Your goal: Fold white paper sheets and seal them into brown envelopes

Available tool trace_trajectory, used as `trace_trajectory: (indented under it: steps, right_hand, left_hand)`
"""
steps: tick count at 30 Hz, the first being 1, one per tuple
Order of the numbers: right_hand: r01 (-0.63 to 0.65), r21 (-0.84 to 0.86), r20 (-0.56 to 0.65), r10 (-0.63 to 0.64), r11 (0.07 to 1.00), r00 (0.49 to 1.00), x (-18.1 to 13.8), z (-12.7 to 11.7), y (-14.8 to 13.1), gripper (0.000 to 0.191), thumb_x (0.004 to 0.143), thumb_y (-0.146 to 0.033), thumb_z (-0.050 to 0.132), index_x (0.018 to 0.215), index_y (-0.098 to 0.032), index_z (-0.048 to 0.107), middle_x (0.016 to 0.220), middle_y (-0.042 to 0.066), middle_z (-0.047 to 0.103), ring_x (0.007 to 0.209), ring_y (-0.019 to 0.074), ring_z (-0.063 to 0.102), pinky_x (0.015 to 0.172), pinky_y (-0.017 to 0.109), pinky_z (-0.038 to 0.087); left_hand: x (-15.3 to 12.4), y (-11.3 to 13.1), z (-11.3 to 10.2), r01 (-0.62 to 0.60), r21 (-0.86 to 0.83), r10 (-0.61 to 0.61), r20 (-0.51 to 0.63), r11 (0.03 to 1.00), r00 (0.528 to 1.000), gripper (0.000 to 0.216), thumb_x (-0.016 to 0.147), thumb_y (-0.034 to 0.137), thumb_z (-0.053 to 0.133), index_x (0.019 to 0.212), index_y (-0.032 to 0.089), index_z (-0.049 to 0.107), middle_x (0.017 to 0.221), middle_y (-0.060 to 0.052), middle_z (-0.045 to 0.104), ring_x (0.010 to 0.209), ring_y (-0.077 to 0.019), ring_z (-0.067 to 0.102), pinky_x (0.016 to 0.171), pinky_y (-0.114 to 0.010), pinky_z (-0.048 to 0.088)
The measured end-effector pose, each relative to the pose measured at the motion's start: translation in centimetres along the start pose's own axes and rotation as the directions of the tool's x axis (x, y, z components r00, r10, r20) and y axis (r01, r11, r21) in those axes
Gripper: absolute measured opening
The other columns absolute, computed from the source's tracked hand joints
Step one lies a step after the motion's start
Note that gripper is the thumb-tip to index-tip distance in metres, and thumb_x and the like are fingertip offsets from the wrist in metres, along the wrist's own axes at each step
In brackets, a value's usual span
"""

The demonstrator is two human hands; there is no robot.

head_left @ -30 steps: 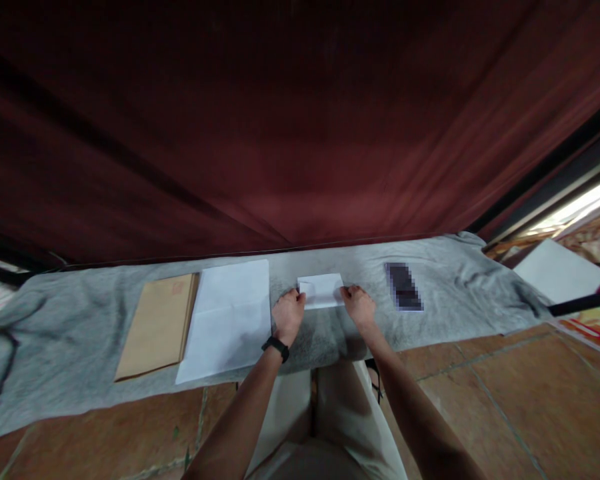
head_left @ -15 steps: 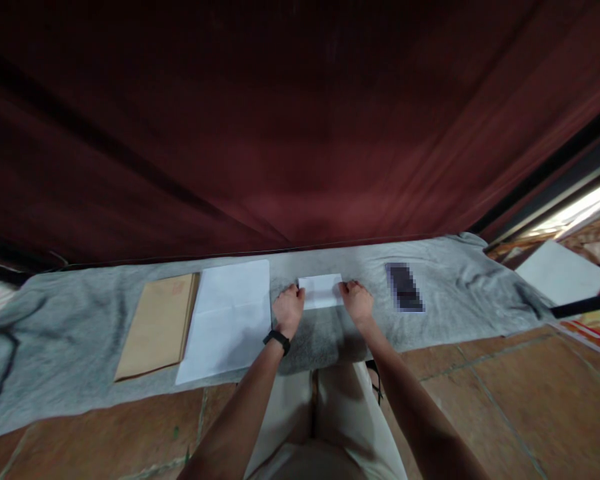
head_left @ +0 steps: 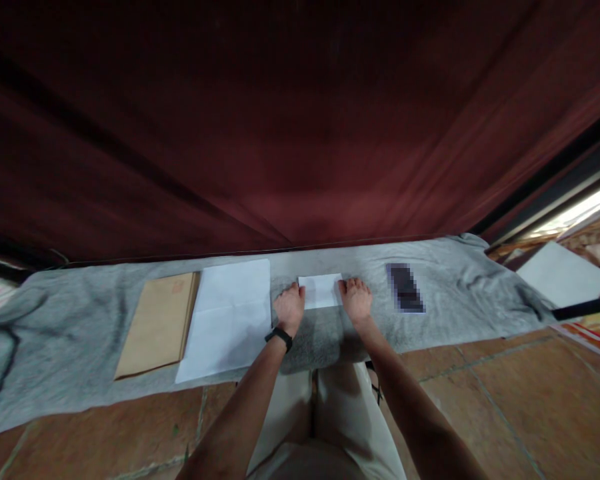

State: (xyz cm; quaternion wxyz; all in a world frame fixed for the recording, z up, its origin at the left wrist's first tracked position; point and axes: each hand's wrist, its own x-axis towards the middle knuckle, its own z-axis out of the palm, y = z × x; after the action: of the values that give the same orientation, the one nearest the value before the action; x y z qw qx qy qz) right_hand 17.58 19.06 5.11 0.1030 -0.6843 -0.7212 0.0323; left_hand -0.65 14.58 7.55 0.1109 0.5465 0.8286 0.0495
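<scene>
A small folded white paper lies on the grey cloth right in front of me. My left hand, with a black band on the wrist, rests at the paper's left edge, fingers curled down onto it. At the paper's right edge my right hand presses down the same way. Both hands touch the paper and pin it flat to the cloth. Left of my hands lies a larger white sheet with fold creases, and beside it a brown envelope.
A dark phone lies on the cloth to the right of my hands. A dark red curtain hangs behind the cloth. Terracotta floor tiles lie in front, and another white sheet sits at the far right.
Both hands have slid a little forward along the folded paper's edges and flattened onto it. The paper's raised left flap now lies flat.
</scene>
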Motion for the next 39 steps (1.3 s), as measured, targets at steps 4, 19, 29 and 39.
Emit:
trace_trajectory:
  steps: [4,19,29,39]
  right_hand:
    - [0.060,0.034,-0.068,-0.057,0.998,0.996,-0.6,-0.2,-0.4,0.035,0.105,-0.035,0.037,0.115,-0.013,0.062,0.116,0.019,0.065,0.112,0.0319,0.056,0.096,0.043,0.040]
    - [0.344,0.131,-0.177,-0.319,0.930,0.931,-2.8,4.0,-1.0,0.049,0.103,-0.034,0.043,0.146,-0.011,0.047,0.153,0.020,0.044,0.141,0.0308,0.039,0.114,0.050,0.033]
    - [0.346,0.122,-0.193,-0.320,0.930,0.927,-3.0,3.8,-1.2,0.049,0.103,-0.033,0.042,0.145,-0.009,0.047,0.154,0.020,0.043,0.143,0.0305,0.037,0.115,0.050,0.033]
    - [0.361,0.165,-0.171,-0.334,0.918,0.927,-3.4,3.2,-1.9,0.048,0.104,-0.027,0.034,0.147,-0.007,0.046,0.154,0.019,0.044,0.146,0.0280,0.036,0.118,0.050,0.030]
  left_hand:
    - [-0.2,0.1,0.0,-0.020,0.008,0.020,-0.004,1.000,1.000,0.042,0.103,0.039,0.032,0.117,0.017,0.065,0.099,-0.016,0.075,0.094,-0.0283,0.073,0.078,-0.035,0.051]
    - [-1.0,0.1,-0.4,-0.095,0.011,0.096,-0.065,0.995,0.993,0.040,0.104,0.031,0.030,0.117,0.016,0.064,0.105,-0.014,0.073,0.100,-0.0271,0.068,0.084,-0.037,0.049]
    - [-5.5,-1.6,2.4,-0.418,0.091,0.426,-0.282,0.904,0.860,0.042,0.099,0.017,0.036,0.138,0.013,0.051,0.149,-0.017,0.048,0.141,-0.0303,0.041,0.113,-0.049,0.037]
    - [-6.2,-1.4,4.9,-0.600,0.075,0.603,-0.156,0.797,0.782,0.067,0.099,0.043,0.039,0.153,0.006,0.030,0.161,-0.021,0.032,0.152,-0.0288,0.024,0.123,-0.051,0.024]
